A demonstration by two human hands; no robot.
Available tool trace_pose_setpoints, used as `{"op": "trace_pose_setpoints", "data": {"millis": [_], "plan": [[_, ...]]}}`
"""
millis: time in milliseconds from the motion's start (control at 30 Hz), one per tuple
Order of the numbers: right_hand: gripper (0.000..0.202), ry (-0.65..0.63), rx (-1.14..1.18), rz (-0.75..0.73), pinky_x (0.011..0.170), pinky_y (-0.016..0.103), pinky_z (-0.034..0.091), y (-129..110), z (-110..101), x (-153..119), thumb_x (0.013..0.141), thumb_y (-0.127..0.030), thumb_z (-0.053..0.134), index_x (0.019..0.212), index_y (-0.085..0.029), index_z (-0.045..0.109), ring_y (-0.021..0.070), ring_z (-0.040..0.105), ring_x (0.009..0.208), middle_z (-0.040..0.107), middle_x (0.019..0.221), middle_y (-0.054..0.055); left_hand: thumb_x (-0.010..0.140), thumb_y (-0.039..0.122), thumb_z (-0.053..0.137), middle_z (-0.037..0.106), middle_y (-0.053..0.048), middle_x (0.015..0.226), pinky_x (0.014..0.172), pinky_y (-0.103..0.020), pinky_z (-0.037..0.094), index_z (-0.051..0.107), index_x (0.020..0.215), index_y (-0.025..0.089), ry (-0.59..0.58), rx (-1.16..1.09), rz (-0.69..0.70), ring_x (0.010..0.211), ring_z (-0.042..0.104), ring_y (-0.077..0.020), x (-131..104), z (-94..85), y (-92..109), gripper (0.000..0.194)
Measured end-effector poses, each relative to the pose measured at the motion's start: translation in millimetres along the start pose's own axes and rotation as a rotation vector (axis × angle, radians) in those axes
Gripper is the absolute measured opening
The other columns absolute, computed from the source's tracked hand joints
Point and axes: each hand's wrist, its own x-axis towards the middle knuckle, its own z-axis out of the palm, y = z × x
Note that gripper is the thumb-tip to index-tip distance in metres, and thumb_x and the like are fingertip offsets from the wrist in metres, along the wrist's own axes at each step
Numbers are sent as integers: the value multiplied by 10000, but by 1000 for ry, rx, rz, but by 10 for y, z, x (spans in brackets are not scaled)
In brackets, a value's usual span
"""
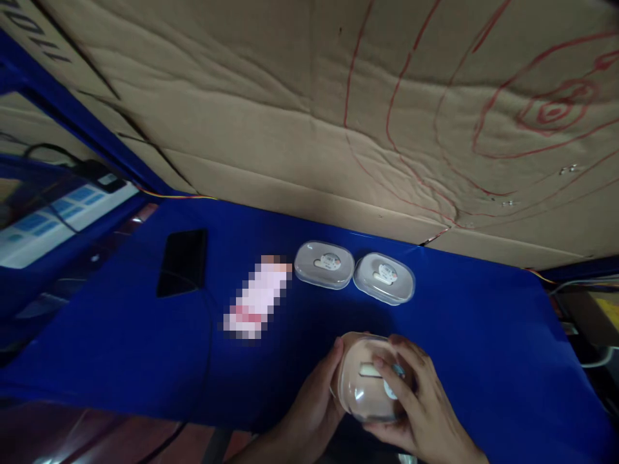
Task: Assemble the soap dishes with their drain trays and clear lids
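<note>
Between my two hands is a rounded plastic container [358,393] with a clear lid, a pale tab and a round sticker. My left hand [316,393] grips its left side, the thumb along the edge. On the right, my right hand [425,399] wraps round the other side, with a finger lying across the lid by the sticker. The container's underside is hidden. Beyond it, two similar lidded containers, one on the left [324,274] and one on the right [387,290], rest side by side on the blue table [483,335].
A pixelated pinkish rectangle [258,299] lies left of the containers. Farther left sits a black flat device [182,263] with a cable running to the front edge. A cardboard wall [271,129] with red drawn lines rises behind. A white power strip [68,222] is at far left.
</note>
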Motion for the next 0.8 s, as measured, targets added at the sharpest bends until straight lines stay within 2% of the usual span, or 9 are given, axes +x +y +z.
{"op": "trace_pose_setpoints", "data": {"millis": [167, 267, 333, 633, 733, 800], "plan": [[780, 72, 15, 49, 1017, 549, 498, -73, 101, -35, 865, -417, 772, 1546, -294, 413, 396, 435, 1368, 363, 1519, 163, 1034, 514, 439, 712, -112, 1362, 1164, -453, 384, 678, 1296, 177, 15, 33, 56, 1325, 595, -320, 1, 33, -15, 490], [807, 35, 102, 93, 1036, 543, 500, -28, 89, -55, 827, -463, 798, 1526, -282, 436, 396, 448, 1370, 358, 1527, 158, 1031, 492, 463, 695, -96, 1398, 1164, -430, 390, 666, 1321, 193, 30, 15, 30, 1363, 567, -307, 15, 3, -43, 463], [810, 9, 127, 71, 1061, 554, 488, 22, 71, -60, 819, -454, 811, 1520, -294, 437, 395, 447, 1383, 366, 1521, 147, 1028, 497, 467, 710, -97, 1376, 1164, -420, 394, 672, 1321, 183, 45, 14, 10, 1361, 571, -305, 24, -16, -48, 476], [789, -58, 142, 55, 1070, 513, 514, 73, 95, -71, 872, -399, 760, 1545, -268, 370, 381, 402, 1455, 302, 1608, 164, 1008, 506, 517, 722, -98, 1362, 1183, -427, 380, 689, 1316, 172, 75, 18, -49, 1380, 559, -318, 41, 15, -42, 486], [768, -128, 129, 102, 1073, 498, 520, 186, 2, -157, 887, -456, 740, 1539, -268, 381, 370, 449, 1433, 387, 1587, 159, 967, 523, 598, 667, -95, 1445, 1201, -437, 356, 657, 1360, 206, 49, -84, -113, 1426, 518, -307, 125, -76, -133, 509], [760, -156, 87, 179, 1063, 488, 531, 389, -85, -269, 894, -483, 725, 1539, -273, 381, 362, 479, 1414, 441, 1556, 154, 885, 570, 693, 660, -112, 1450, 1203, -468, 349, 631, 1391, 225, 20, -129, -165, 1427, 520, -322, 183, -182, -179, 615]]}}
